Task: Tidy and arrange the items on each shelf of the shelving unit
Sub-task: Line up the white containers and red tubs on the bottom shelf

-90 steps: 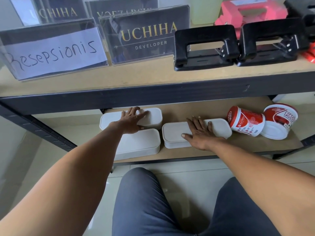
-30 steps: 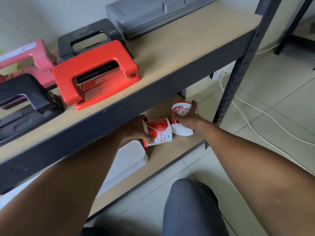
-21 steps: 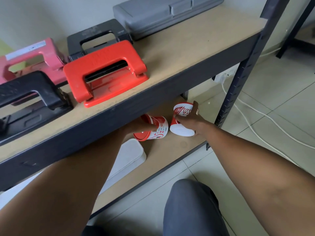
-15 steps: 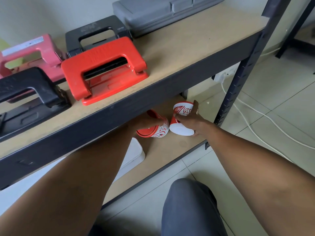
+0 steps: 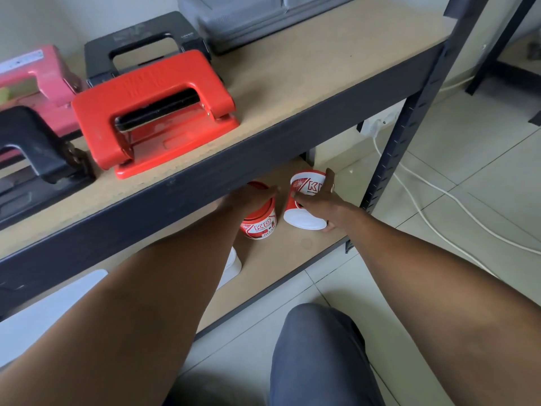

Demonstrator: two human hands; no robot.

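While both my arms reach under the upper shelf board (image 5: 307,92), my left hand (image 5: 248,197) sits on top of the left tub (image 5: 259,222), a red and white pot that stands upright on the lower shelf (image 5: 272,268). My fingers curl down over its red upper part, gripping it from above, though the dark front beam of the upper shelf hides part of that hand. My right hand (image 5: 319,200) holds the right tub (image 5: 306,200), which lies tilted with its white base turned toward me and its printed side facing up. My fingers are spread across its side and my thumb wraps beneath the base, so the tub is clasped between them. The two tubs are just beside each other near the right end of the lower shelf, close to the dark upright post (image 5: 409,112).

To the left of the tubs, a white lidded box (image 5: 231,268) lies on the same shelf, mostly hidden behind my left forearm. On the upper shelf rest a red hole punch (image 5: 152,109), a black hole punch (image 5: 32,150) at the left edge, a pink one (image 5: 38,80) behind it, another black one (image 5: 140,45) further back, and a grey case (image 5: 263,16). White cables (image 5: 439,189) run over the tiled floor (image 5: 468,159) on the right.
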